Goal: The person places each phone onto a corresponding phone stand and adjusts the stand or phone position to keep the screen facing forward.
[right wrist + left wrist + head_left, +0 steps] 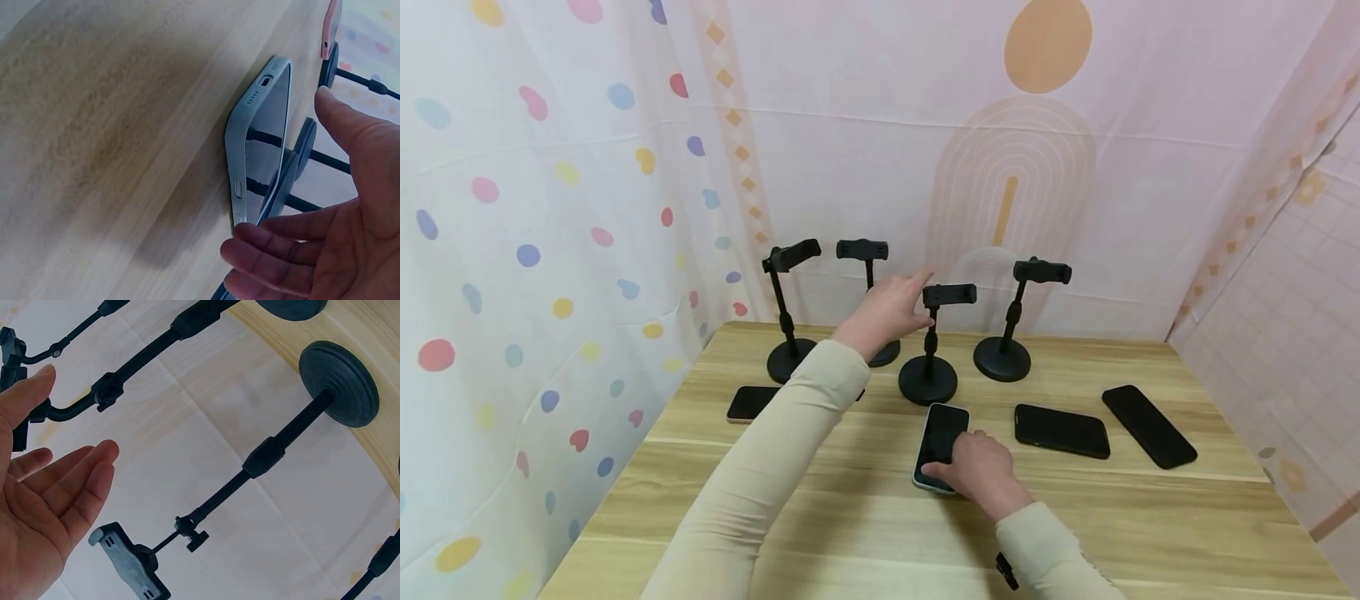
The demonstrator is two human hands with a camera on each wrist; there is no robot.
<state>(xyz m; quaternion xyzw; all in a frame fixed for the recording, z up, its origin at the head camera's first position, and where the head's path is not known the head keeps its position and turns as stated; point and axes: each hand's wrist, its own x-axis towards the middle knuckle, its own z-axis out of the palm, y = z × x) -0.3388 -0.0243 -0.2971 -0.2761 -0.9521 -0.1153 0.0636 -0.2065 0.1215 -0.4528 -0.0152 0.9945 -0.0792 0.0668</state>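
My left hand [889, 310] reaches beside the clamp [950, 295] of the front black phone stand, its thumb and fingers spread apart. In the left wrist view the thumb overlaps that clamp, so contact is hard to judge. Over a phone in a pale case [942, 433] hovers my right hand [982, 468]. The phone lies screen up on the table in front of the same stand. From the right wrist view, the fingertips [247, 234] are at the phone's side edge, perhaps touching it, while the thumb stands off from the screen.
Three more black stands have round bases: one at left [786, 360], one behind my left hand [862, 250], one at right [1002, 359]. Dark phones lie at right [1062, 431] and far right [1150, 426]; another [751, 403] lies left. A patterned curtain [850, 167] hangs behind the wooden table [865, 542].
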